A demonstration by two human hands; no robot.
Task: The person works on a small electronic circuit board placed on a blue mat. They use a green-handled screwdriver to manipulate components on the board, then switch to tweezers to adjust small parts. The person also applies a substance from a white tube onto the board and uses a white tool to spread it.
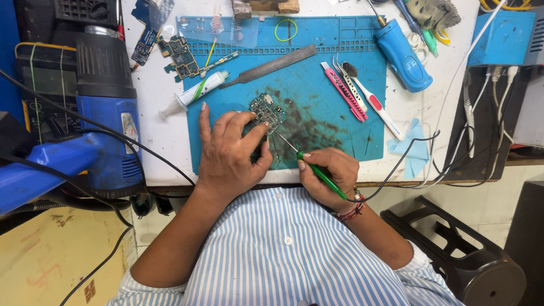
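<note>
A small circuit board (266, 110) lies on the blue work mat (334, 85). My left hand (229, 153) rests flat on the mat just below the board, its index finger and thumb pinning the board's near edge. My right hand (328, 175) grips a green-handled soldering iron (318, 171) like a pen. The iron's thin metal tip (283, 140) points up and left toward the board's lower right corner. A black cord runs from the iron's rear off to the right.
On the mat lie a metal file (269, 66), tweezers, a pink knife (343, 92), a toothbrush (374, 102) and a white paste tube (195, 93). More circuit boards (178, 56) sit at upper left. A blue hot-air gun (107, 107) stands left; a blue bottle (402, 54) upper right; a black stool (464, 255) lower right.
</note>
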